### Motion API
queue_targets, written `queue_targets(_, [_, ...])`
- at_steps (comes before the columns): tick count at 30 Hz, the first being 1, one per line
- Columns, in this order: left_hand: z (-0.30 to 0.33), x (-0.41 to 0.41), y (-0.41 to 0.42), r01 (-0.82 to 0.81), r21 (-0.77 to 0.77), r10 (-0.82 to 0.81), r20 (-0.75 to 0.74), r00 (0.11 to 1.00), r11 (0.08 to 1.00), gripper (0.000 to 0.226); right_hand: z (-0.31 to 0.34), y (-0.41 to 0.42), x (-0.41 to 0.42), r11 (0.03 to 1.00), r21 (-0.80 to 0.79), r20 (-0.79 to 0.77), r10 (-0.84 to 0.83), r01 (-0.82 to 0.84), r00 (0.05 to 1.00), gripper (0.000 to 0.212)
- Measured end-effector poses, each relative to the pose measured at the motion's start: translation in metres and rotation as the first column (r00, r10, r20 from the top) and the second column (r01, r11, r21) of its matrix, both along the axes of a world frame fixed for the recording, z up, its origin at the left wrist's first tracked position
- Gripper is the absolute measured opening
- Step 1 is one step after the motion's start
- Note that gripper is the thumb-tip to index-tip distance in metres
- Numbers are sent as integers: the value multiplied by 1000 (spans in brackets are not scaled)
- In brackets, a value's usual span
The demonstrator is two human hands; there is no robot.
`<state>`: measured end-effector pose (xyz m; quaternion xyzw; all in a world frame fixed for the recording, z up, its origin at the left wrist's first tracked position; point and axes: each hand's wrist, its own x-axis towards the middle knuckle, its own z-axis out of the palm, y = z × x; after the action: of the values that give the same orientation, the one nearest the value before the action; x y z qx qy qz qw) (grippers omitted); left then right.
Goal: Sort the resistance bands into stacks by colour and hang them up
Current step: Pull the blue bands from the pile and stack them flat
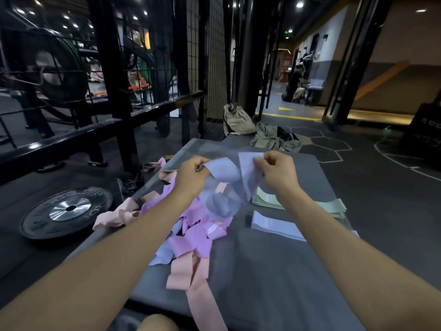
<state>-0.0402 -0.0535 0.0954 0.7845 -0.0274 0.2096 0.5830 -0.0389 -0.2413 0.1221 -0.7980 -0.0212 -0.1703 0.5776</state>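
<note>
Head view: on my grey mat (274, 271), a mixed heap (191, 225) left of middle, green stack (269, 199) and lavender stack (276, 225) toward the right edge. Both hands, left (191, 174) and right (278, 169), pinch one lavender band (229, 173) above the heap. I'm sorting; next it should land square on the lavender stack.

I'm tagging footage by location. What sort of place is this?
Most likely a gym: a black rubber weight plate lies on the floor, black steel rack frames stand behind, and pastel resistance bands cover a grey mat.
</note>
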Motion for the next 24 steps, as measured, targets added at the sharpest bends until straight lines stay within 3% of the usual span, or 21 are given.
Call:
queue_targets(5, [-10, -4, 25, -267, 29, 268, -138, 953, 963, 22, -9, -18, -6, 990, 89, -117, -96, 107, 988, 21])
queue_targets(9, [-3, -10, 28, -250, 90, 262, -164, 951, 964, 20, -7, -17, -10, 995, 34, -108, -86, 90, 990, 31])
queue_targets(12, [3, -9, 28, -219, 112, 237, -188, 953, 969, 23, -3, -13, -13, 1000, 13, -95, -18, 19, 995, 23])
queue_targets(16, [8, -13, 24, -27, 38, 35, -240, 970, 999, 31, -1, -10, -20, 992, -7, -142, 127, -130, 982, 25])
queue_targets(19, [8, -22, 18, 159, 120, -114, -320, 941, 980, 34, -3, -11, -29, 978, 13, -212, 204, -206, 956, 23])
queue_targets(21, [11, -33, 16, 279, 165, -185, -433, 882, 946, 37, -7, -12, -35, 969, 35, -261, 246, -245, 933, 21])
queue_targets(24, [9, -46, 17, 491, 216, -275, -611, 742, 844, 58, -13, -13, -40, 956, 113, -272, 292, -271, 917, 18])
